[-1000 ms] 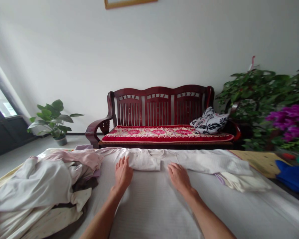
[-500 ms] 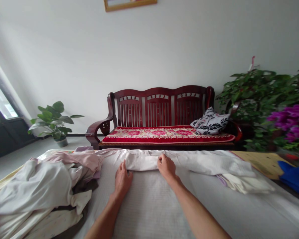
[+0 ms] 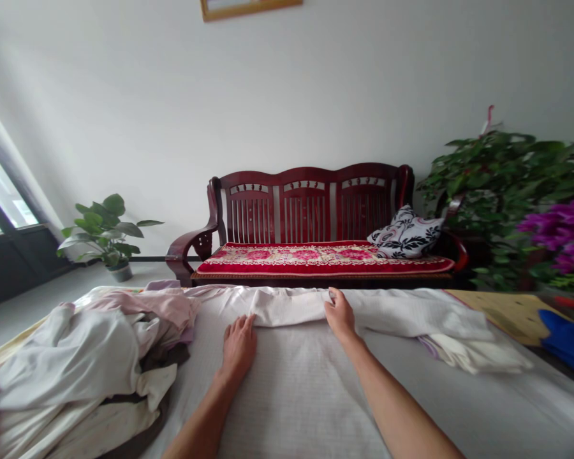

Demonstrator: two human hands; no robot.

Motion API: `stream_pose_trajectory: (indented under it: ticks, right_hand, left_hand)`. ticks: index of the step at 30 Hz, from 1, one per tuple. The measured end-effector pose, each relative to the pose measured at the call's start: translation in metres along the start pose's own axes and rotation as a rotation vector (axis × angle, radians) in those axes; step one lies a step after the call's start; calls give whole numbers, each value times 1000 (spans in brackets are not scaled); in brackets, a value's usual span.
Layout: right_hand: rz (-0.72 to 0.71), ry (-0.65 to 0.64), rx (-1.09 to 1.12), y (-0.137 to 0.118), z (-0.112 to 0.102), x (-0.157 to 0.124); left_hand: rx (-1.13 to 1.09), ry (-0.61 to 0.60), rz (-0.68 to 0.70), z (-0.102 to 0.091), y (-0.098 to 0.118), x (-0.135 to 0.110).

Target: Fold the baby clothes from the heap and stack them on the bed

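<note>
Your left hand [image 3: 239,343] lies flat, palm down and fingers spread a little, on the pale ribbed cloth [image 3: 296,395] that covers the middle of the worktop [image 3: 507,310]. Its fingertips touch the near edge of the white garment [image 3: 287,307]. Your right hand [image 3: 340,315] is further away and to the right, with its fingers curled shut on a fold of that same garment. The two hands are apart, with a stretch of the fold between them.

The white garment lies as a long, folded band across the far side of the worktop, running from left of your left hand to well past your right hand.

On the near left sits a loose heap of clothes [image 3: 76,366], white and pale pink, with something dark underneath. On the right, just beside the end of the garment, lie some flat, pale folded cloths [image 3: 478,356]. Beyond them, at the right edge, there is a blue item [image 3: 569,341].

Past the worktop, a dark red wooden settee [image 3: 310,210] stands against the wall, with a black-and-white patterned cushion [image 3: 404,233] at its right end. A potted plant [image 3: 106,229] stands on the floor to the left. To the right are leafy green plants [image 3: 497,178] and purple flowers [image 3: 562,233].
</note>
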State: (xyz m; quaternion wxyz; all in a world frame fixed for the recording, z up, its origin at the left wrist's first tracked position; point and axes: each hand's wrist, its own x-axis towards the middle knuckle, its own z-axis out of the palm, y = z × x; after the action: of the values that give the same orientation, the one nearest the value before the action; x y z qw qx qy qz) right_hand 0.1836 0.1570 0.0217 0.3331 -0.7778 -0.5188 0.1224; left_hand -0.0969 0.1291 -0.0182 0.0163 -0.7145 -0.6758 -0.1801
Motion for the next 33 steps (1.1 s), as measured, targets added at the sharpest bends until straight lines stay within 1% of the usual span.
stream_pose_trajectory:
  ticks: [2, 4, 7, 9, 12, 15, 17, 19, 22, 24, 27, 31, 33]
  right_hand:
    - [17, 5, 2, 1, -2, 4]
    - [47, -18, -15, 4, -4, 6]
    - [64, -59, -45, 11, -4, 4]
    - [61, -64, -60, 14, -3, 0]
    - [46, -61, -78, 13, -1, -5]
    - [22, -54, -89, 11, 0, -8]
    - [4, -46, -92, 11, -1, -8]
    - [-15, -31, -90, 13, -3, -8]
    - [-22, -22, -112, 18, -5, -7]
    - [-24, -32, -149, 21, -5, -6]
    - [-36, -45, -195, 22, -5, -6]
    - [-40, -40, -247, 20, -6, -7]
    - [-38, -34, -257, 19, -6, -8]
  left_hand:
    - [17, -9, 19, 0, 0, -1]
    - [24, -18, 30, -1, 0, -2]
    - [21, -21, 30, -1, 1, -2]
    - [4, -3, 34, -1, 1, 1]
    - [-46, 38, 88, -1, 5, 16]
    - [-79, 42, 217, 2, 10, 40]
    - [-90, 14, 286, 6, 14, 53]
    - [-80, -53, 293, 10, 17, 61]
    - [-11, -160, 268, 15, 19, 60]
    - [44, -152, 260, 15, 19, 56]
    - [102, -91, 247, 13, 19, 52]
    - [121, -138, 236, 11, 18, 52]
    - [119, -136, 253, 12, 17, 52]
